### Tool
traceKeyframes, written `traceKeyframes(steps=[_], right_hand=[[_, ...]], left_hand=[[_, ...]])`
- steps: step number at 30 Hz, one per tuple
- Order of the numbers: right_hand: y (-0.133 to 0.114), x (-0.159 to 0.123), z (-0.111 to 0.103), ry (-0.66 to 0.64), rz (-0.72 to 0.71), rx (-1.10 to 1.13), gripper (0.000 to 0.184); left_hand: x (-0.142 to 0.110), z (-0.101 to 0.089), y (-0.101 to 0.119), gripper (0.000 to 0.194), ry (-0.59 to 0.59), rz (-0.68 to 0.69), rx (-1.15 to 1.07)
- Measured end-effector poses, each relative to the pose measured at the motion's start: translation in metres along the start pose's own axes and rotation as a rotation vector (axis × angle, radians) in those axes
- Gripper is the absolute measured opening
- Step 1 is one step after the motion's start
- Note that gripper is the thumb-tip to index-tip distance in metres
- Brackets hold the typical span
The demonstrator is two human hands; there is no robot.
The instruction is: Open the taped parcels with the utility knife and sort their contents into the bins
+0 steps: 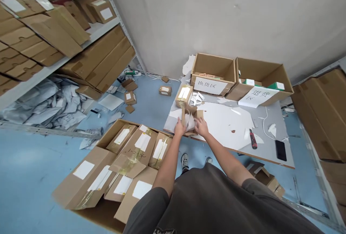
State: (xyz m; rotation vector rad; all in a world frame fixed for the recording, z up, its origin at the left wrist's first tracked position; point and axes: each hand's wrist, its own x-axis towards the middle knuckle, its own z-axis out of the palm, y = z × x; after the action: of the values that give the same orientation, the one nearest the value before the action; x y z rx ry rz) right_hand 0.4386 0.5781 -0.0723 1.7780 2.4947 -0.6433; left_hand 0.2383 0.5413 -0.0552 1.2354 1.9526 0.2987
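A small open cardboard box (199, 114) stands at the table's front edge with its flaps up. White crumpled paper (190, 121) shows inside it; whatever lies beneath is hidden. My left hand (179, 127) grips the box's left side. On the other side, my right hand (201, 127) has its fingers curled over the right edge, close to the paper; whether they also touch the paper I cannot tell. Just behind stands a taped carton (184, 95) with a white label, beside a pile of small white pieces (196, 98).
Two cardboard bins (212, 85) with handwritten signs stand at the table's back. A red-and-black cutter (253, 139) and a phone (280, 150) lie right. A large carton (108, 142) of taped boxes is at left front. Shelves (94, 34) flank both sides; boxes and scraps litter the floor.
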Motion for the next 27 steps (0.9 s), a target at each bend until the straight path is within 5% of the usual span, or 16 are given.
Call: traceKeyframes(steps=[4, 7, 13, 18, 21, 24, 27], right_hand=[[0.006, -0.003, 0.005, -0.014, 0.317, 0.051, 0.084], [0.008, -0.002, 0.012, -0.112, 0.280, 0.101, 0.093], [0.018, -0.015, -0.005, 0.027, 0.280, 0.060, 0.095], [0.056, -0.048, -0.054, 0.231, 0.388, 0.079, 0.089], [0.089, -0.083, -0.088, 0.418, 0.489, 0.087, 0.086], [0.133, -0.132, -0.117, 0.561, 0.631, 0.068, 0.082], [0.188, -0.199, -0.135, 0.654, 0.811, 0.053, 0.084]], left_hand=[[0.006, 0.001, -0.002, 0.077, -0.110, 0.011, -0.020], [0.005, 0.003, -0.003, 0.078, -0.102, 0.049, -0.020], [-0.007, 0.003, 0.022, 0.092, -0.054, 0.193, 0.069], [-0.004, 0.005, 0.096, 0.090, -0.032, 0.399, 0.135], [0.000, 0.021, 0.153, 0.089, -0.079, 0.568, 0.089], [-0.005, 0.061, 0.217, 0.092, -0.159, 0.770, 0.000], [-0.029, 0.127, 0.283, 0.094, -0.274, 0.965, -0.011]])
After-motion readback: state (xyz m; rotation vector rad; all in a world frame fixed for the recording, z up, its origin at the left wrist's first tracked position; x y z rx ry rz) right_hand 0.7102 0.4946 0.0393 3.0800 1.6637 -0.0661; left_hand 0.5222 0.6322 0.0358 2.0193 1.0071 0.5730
